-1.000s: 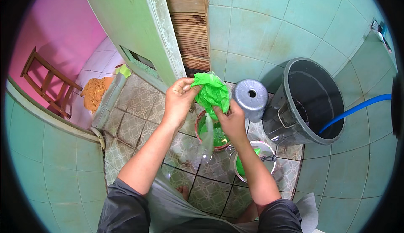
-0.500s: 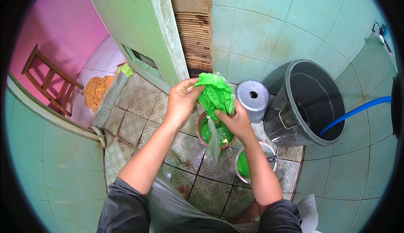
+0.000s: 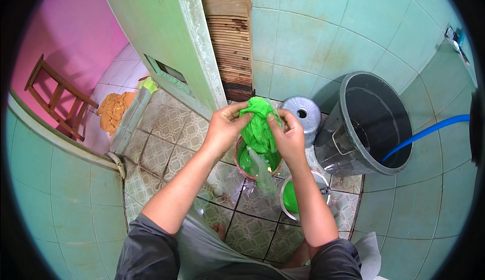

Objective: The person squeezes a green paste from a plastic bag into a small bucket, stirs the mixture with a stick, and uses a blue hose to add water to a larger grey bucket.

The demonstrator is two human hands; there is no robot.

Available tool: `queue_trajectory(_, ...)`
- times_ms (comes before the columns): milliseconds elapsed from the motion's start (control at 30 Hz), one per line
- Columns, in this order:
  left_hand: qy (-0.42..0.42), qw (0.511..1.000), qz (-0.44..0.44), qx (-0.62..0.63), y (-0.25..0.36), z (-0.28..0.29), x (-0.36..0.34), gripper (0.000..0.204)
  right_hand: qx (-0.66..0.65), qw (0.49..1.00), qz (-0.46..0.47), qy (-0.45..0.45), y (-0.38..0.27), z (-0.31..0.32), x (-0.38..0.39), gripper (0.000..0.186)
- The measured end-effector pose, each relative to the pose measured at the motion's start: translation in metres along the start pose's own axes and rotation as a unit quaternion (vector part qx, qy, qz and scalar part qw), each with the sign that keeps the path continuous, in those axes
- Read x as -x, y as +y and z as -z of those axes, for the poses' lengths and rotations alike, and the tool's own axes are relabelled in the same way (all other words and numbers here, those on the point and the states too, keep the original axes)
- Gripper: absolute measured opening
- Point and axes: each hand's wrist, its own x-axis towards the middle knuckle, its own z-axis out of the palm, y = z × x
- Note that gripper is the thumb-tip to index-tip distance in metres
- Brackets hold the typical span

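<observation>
My left hand pinches the left edge of a crumpled bright green cloth, and my right hand grips its right side, thumb on top. A translucent plastic piece dangles below the cloth. Underneath, a red-rimmed bucket holds green liquid, partly hidden by what I hold. A white bucket with green contents and a small dark object at its rim stands lower right, partly behind my right forearm.
A large dark bin with a blue hose and a grey plastic stool stand right. A wooden slatted board leans beside the green door. Through the doorway lie a wooden chair and an orange cloth.
My left hand has come slightly down and right. My right hand has moved up along the cloth's edge. The hanging plastic has swung rightward and now hangs across the red-rimmed bucket.
</observation>
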Motion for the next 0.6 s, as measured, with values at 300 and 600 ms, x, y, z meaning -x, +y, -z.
queue_trajectory(300, -0.044, 0.998, 0.015, 0.042, -0.001, -0.011, 0.007, 0.030, 0.070, 0.996, 0.035, 0.047, -0.007, -0.002, 0.004, 0.014)
queue_trajectory(600, -0.013, 0.999, 0.001, 0.048, -0.008, -0.022, 0.015, 0.032, 0.292, 0.931, 0.218, 0.018, -0.021, -0.035, 0.031, 0.029)
